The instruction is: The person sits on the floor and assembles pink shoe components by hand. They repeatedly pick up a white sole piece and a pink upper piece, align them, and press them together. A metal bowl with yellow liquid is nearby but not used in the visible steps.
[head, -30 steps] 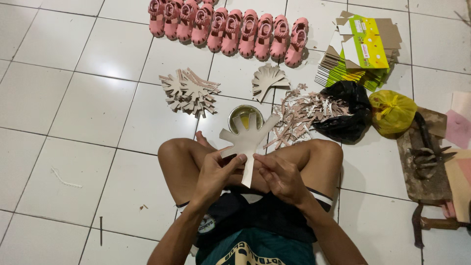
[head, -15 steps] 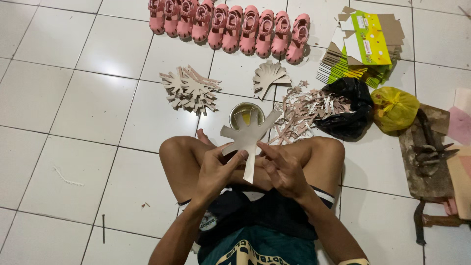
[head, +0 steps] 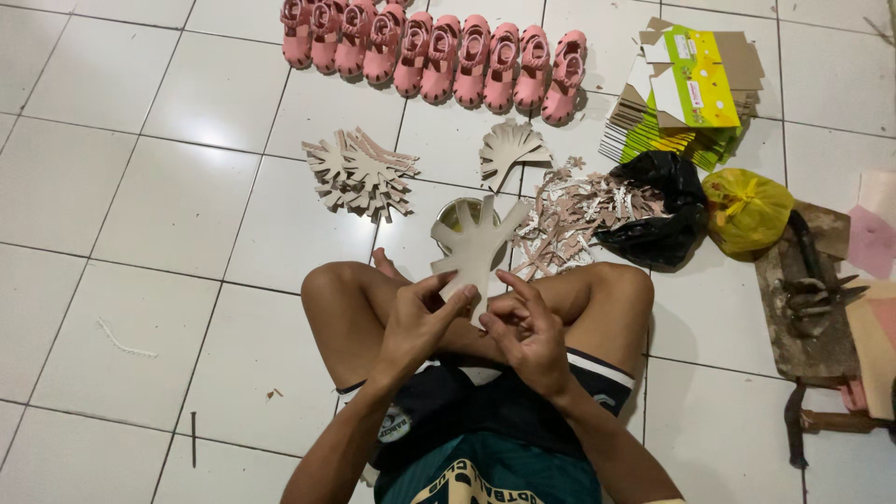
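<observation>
Person sits cross-legged on the tile floor (head: 168,215), both hands raised over the lap, working one cardboard cutout (head: 474,245). Left hand (head: 418,322) pinches the cutout's lower edge between thumb and forefinger; right hand (head: 527,327) has its fingers curled and spread just beside the cutout's bottom tip, touching it or about to, can't tell which. The cutout stands upright between the two hands, its pronged top pointing away from the body. Step in hand looks like shaping or folding this one piece, mid-way, not yet set down. Just beyond the hands, behind the cutout, sits a round tin (head: 457,215). Ahead and left of the hands lies a pile of cutouts (head: 359,173); ahead, a smaller fanned stack (head: 509,149); ahead and right, a heap of scraps (head: 569,219) against a black bag (head: 658,210), then a yellow bag (head: 747,210). Far ahead, a row of pink shoes (head: 439,47); flat boxes (head: 691,93) far right. Next move likely needs a firm two-hand grip and care not to tear the thin prongs.
</observation>
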Demonstrator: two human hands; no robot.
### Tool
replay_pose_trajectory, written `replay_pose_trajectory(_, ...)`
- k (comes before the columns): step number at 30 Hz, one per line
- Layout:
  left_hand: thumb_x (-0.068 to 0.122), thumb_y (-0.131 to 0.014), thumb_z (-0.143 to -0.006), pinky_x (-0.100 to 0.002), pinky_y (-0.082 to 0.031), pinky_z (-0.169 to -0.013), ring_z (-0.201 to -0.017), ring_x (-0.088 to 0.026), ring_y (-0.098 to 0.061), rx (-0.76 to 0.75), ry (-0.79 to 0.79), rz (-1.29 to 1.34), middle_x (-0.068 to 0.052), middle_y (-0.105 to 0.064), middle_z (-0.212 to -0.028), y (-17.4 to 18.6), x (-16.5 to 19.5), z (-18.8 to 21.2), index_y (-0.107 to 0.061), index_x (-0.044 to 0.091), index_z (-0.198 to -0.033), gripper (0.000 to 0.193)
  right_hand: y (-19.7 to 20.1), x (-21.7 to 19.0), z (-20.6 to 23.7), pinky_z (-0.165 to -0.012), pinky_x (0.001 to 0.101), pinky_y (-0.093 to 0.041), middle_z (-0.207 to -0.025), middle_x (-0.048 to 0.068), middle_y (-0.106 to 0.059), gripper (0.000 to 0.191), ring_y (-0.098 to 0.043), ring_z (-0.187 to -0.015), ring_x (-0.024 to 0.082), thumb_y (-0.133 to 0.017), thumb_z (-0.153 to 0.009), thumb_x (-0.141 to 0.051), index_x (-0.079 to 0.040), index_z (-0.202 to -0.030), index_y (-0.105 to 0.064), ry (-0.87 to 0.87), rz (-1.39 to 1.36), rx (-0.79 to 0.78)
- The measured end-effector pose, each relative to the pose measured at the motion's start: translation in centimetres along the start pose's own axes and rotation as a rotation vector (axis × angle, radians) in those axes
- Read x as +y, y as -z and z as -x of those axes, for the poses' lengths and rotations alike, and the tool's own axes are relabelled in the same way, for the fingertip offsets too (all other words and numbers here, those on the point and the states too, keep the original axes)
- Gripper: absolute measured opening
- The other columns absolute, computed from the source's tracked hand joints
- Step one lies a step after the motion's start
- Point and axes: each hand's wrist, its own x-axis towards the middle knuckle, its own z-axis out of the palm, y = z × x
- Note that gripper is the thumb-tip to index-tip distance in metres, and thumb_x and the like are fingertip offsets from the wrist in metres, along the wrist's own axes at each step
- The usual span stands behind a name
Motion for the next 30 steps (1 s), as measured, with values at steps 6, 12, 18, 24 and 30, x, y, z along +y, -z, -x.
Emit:
replay_pose_trajectory(6, 0.018, -0.072, -0.096, -0.022, -0.049, -0.063, -0.069, -0.006, -0.060, -0.043, 0.093, -0.038, -0.003, -0.069, -0.075, 0.9, 0.7, 0.9, -0.076, -0.006, -0.109, 0.028, 1.8, 1.0, -0.7, -0.075, 0.0287, -0.063, -0.099, 0.010, -0.075, 0.056, -0.076, -0.085, 0.015, -0.062, -0.104, -0.010, -0.006, -0.155, -0.041, 0.192, 0.163, -0.140)
replay_pose_trajectory(12, 0.018, -0.074, -0.096, -0.021, -0.048, -0.066, -0.071, -0.005, -0.059, -0.091, 0.065, 0.066, -0.001, -0.068, -0.078, 1.0, 0.6, 1.2, -0.075, -0.007, -0.111, 0.029, 2.9, 0.6, -1.9, -0.067, 0.0317, -0.061, -0.094, 0.011, -0.075, 0.051, -0.076, -0.076, 0.018, -0.065, -0.101, -0.012, -0.014, -0.150, -0.051, 0.217, 0.383, -0.207)
replay_pose_trajectory(18, 0.019, -0.074, -0.094, -0.020, -0.047, -0.061, -0.068, -0.006, -0.058, -0.037, 0.146, 0.088, -0.002, -0.069, -0.076, 1.2, 0.4, 1.2, -0.075, -0.007, -0.112, 0.031, 2.7, -0.5, -1.1, -0.076, 0.0333, -0.063, -0.114, 0.014, -0.074, 0.055, -0.074, -0.082, 0.020, -0.060, -0.092, 0.000, -0.016, -0.144, -0.056, 0.465, 0.319, -0.254)
replay_pose_trajectory(24, 0.018, -0.074, -0.093, -0.020, -0.048, -0.062, -0.070, -0.005, -0.058, -0.033, 0.148, 0.141, -0.001, -0.069, -0.079, 0.8, 0.2, 1.2, -0.074, -0.006, -0.114, 0.032, 3.3, 0.0, -1.8, -0.063, 0.0346, -0.057, -0.092, 0.005, -0.070, 0.053, -0.067, -0.069, 0.020, -0.073, -0.091, -0.005, -0.016, -0.141, -0.061, 0.446, 0.580, -0.176)
replay_pose_trajectory(30, 0.018, -0.074, -0.094, -0.020, -0.046, -0.060, -0.067, -0.005, -0.058, 0.036, 0.094, 0.048, -0.001, -0.069, -0.076, 0.7, 0.2, 0.9, -0.076, -0.006, -0.109, 0.029, 3.5, 0.2, -0.9, -0.066, 0.0389, -0.056, -0.090, 0.002, -0.063, 0.057, -0.064, -0.072, 0.021, -0.074, -0.083, -0.011, -0.028, -0.137, -0.063, 0.584, 0.769, -0.158)
